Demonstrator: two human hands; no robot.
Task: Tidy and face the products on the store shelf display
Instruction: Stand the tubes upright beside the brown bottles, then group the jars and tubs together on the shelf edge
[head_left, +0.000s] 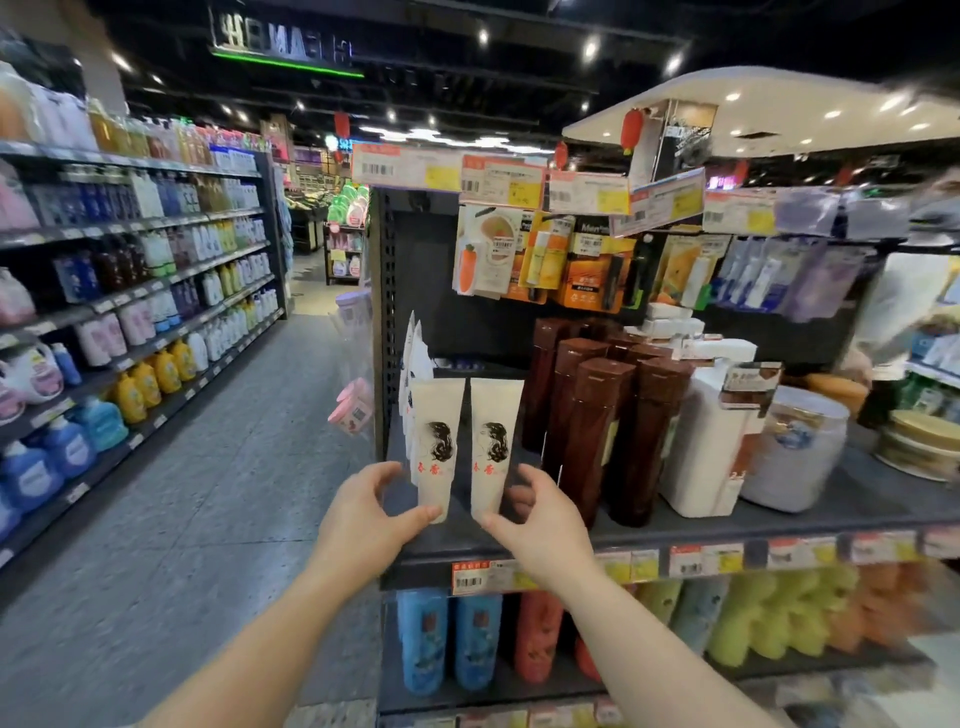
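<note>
Both hands are up at the front edge of the dark shelf (779, 509), one on each of two cream tubes. The left hand (363, 514) has its thumb on the cap end of the left tube (435, 441), fingers curled round its left side, pinching it low down. The right hand (540, 519) mirrors it, thumb at the base of the right tube (491, 441), fingers wrapped behind on the right side. The two tubes stand upright side by side, just apart, long axis vertical, narrow cap end down on the shelf and the wide crimped end up. Their printed fronts, a dark-haired head over red characters, face straight out toward the aisle. More white tubes (415, 353) stand in a row behind the left one.

Just to the right stands a cluster of tall brown bottles (597, 415), then a white box (711, 441) and a clear lidded tub (800, 447). Carded packets (524, 254) hang above under price labels (498, 179). The shelf below holds blue bottles (447, 639), red ones (537, 634) and green sponges (779, 613).

To the left, a grey speckled floor (208, 493) runs down an aisle lined with shelves of detergent bottles (145, 379), under a dark ceiling dotted with spotlights.
</note>
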